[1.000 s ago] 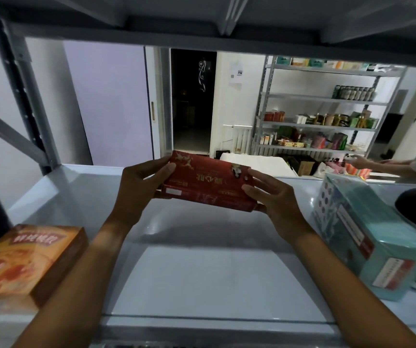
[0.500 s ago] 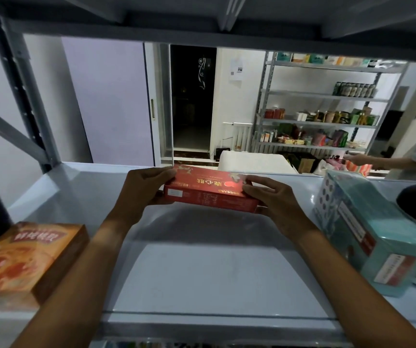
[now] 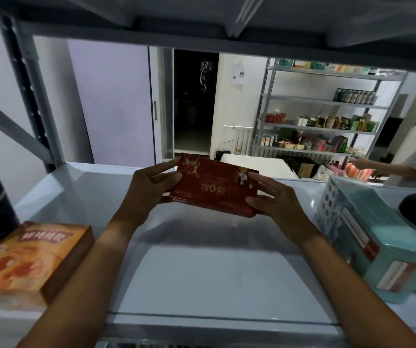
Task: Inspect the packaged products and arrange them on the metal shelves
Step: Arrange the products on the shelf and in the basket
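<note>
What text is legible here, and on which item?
Nothing reads cleanly.
Red box: gold characters, upside down to the camera, blurred.
Orange box: white characters on a red band, blurred.
Teal box: red-and-white labels, print too small.
Wall paper: dark square mark, maybe a code; not readable.
Far shelf goods: too small.

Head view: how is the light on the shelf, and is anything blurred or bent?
Head view: the shelf is dim, and the room behind is brighter; the hands and red box cast a soft shadow; the orange box is blurred; the wide lens bends the edges.
</note>
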